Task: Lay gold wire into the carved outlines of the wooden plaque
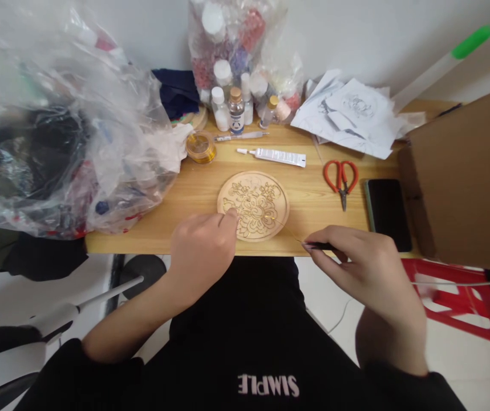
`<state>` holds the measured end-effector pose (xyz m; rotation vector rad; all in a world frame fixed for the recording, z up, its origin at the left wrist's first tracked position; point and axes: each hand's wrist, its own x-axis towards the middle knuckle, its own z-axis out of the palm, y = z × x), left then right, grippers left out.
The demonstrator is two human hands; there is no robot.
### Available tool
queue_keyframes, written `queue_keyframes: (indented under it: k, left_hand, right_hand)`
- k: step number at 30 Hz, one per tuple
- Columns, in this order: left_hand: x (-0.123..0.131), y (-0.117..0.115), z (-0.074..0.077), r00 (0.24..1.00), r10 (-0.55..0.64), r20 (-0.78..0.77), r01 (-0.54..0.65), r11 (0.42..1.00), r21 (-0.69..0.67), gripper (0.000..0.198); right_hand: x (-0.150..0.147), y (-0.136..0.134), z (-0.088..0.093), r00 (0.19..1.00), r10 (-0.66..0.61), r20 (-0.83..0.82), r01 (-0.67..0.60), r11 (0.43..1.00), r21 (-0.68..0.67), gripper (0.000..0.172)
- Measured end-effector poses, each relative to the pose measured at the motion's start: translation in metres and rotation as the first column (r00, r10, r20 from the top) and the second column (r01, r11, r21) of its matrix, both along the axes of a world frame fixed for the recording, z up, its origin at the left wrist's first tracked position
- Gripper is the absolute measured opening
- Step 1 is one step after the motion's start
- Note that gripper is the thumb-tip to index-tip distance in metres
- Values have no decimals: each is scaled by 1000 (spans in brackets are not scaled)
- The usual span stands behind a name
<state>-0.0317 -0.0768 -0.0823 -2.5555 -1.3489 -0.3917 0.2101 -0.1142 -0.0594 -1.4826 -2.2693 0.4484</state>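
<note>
A round wooden disc (pixel 254 204) with a gold wire flower pattern lies near the front edge of the wooden table (pixel 313 200). My left hand (pixel 204 248) is closed, its fingertips pinched on a thin gold wire at the disc's left edge. My right hand (pixel 362 265) is closed on a dark slim tool (pixel 318 246) whose fine tip reaches toward the disc's lower right.
Red-handled scissors (pixel 341 177), a black phone (pixel 387 212), a white glue tube (pixel 275 156), a gold wire spool (pixel 201 146), small bottles (pixel 236 108) and paper sketches (pixel 351 114) lie behind. Big plastic bags (pixel 56 131) fill the left; a cardboard box (pixel 467 177) stands right.
</note>
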Motion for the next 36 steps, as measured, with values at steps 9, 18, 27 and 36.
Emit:
queue_keyframes:
  k: [9, 18, 27, 36]
  left_hand:
    - [4, -2, 4, 998, -60, 24, 57, 992, 115, 17]
    - [4, -4, 1, 991, -129, -28, 130, 991, 19, 20]
    - [9, -3, -6, 992, -117, -57, 103, 973, -208, 28]
    - [12, 18, 0, 987, -115, -115, 66, 930, -361, 25]
  right_hand:
    - [-9, 3, -8, 996, -70, -56, 68, 997, -34, 13]
    - [-15, 5, -20, 931, -354, 87, 354, 935, 23, 15]
    - [-17, 14, -21, 926, -361, 113, 364, 931, -12, 17]
    - [-2, 60, -8, 999, -26, -25, 14, 917, -399, 20]
